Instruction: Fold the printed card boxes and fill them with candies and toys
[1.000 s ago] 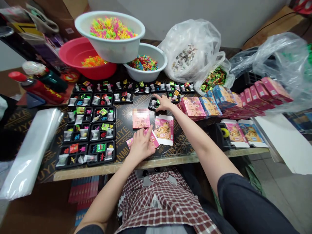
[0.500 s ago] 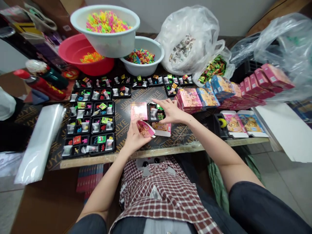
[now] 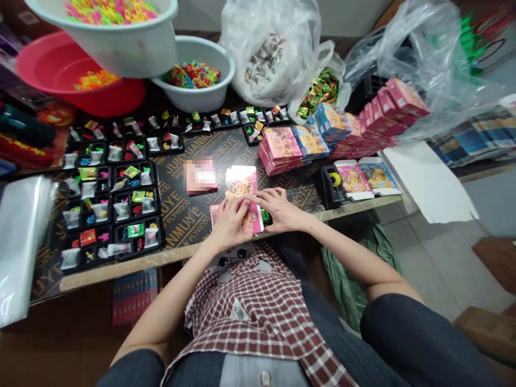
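Observation:
My left hand (image 3: 233,223) is closed on a pink cardboard box (image 3: 241,181), which has a cartoon print and an end flap pointing away from me. My right hand (image 3: 279,210) curls round a small black tray (image 3: 265,216) at the box's right side, its fingertips touching the box. Most of the tray is hidden by the hand and the box; some green shows in it. Under my left hand another piece of pink printed card (image 3: 215,213) sticks out. Farther off, a small pink item (image 3: 200,175), blurred out in part, lies on the table.
Filled black trays (image 3: 137,207) stand in rows at left, beside clear plastic sleeves (image 3: 24,242). Behind are tubs (image 3: 197,97) of small coloured pieces and a clear bag (image 3: 274,54) of white packets. Stacked pink boxes (image 3: 282,145) and a tape dispenser (image 3: 328,185) stand at right.
My hands have come together near the table's front edge. The box has turned upright under my left hand, and the tray has come down to its right side. The view has shifted right.

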A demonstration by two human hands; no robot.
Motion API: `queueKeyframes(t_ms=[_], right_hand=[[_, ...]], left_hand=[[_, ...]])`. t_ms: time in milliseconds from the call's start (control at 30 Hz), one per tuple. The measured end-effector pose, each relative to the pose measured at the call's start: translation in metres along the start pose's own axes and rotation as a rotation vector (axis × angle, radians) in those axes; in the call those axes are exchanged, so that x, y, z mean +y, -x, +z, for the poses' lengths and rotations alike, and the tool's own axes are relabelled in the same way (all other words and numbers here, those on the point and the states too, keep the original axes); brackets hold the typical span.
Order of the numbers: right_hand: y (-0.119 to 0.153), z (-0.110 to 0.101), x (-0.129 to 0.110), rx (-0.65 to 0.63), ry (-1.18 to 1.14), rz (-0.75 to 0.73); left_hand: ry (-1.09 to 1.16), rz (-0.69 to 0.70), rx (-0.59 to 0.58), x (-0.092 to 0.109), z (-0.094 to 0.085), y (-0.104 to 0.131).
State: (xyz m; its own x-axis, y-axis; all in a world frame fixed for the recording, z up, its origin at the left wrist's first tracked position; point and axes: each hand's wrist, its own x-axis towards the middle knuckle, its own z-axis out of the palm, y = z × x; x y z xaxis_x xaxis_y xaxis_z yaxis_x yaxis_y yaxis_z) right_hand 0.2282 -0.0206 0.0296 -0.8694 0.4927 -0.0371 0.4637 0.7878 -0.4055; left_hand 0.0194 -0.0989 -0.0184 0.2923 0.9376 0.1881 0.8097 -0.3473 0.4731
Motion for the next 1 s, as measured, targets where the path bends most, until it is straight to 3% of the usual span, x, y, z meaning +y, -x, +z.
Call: queueKeyframes(t_ms=[67, 167, 267, 333, 467, 533, 600, 700, 800, 900, 1000], right_hand=[[0.008, 0.007, 0.011, 0.116, -0.130, 0.061], [0.016, 0.028, 0.025, 0.402, -0.488, 0.273], [0.016, 0.053, 0.023, 0.692, -0.790, 0.521], [0.013, 0.064, 0.015, 0.794, -0.852, 0.564], [0.005, 0.066, 0.001, 0.744, -0.989, 0.465], [0.002, 0.062, 0.000, 0.745, -1.145, 0.502], [-0.001, 0.057, 0.002, 0.791, -1.299, 0.577], [-0.006, 0.048, 0.000, 0.774, -1.449, 0.594], [-0.011, 0.041, -0.005, 0.790, -1.482, 0.572], [-0.015, 0.038, -0.008, 0.893, -1.422, 0.611], [-0.020, 0.039, -0.009, 0.891, -1.366, 0.646]], left_hand=[[0.001, -0.029, 0.030, 0.002, -0.001, -0.005], [0.001, -0.086, 0.060, 0.004, -0.002, -0.010], [-0.007, -0.136, 0.071, 0.010, 0.000, -0.014], [-0.012, -0.155, 0.075, 0.015, 0.004, -0.016], [0.044, -0.152, 0.088, 0.023, 0.008, -0.022], [0.131, -0.157, 0.118, 0.023, 0.007, -0.024], [0.304, -0.135, 0.136, 0.022, 0.004, -0.027], [0.753, -0.109, 0.101, 0.019, 0.004, -0.030], [1.146, -0.289, 0.121, 0.019, 0.010, -0.030], [1.344, -0.514, 0.240, 0.023, 0.015, -0.027], [1.522, -0.664, 0.286, 0.028, 0.015, -0.025]])
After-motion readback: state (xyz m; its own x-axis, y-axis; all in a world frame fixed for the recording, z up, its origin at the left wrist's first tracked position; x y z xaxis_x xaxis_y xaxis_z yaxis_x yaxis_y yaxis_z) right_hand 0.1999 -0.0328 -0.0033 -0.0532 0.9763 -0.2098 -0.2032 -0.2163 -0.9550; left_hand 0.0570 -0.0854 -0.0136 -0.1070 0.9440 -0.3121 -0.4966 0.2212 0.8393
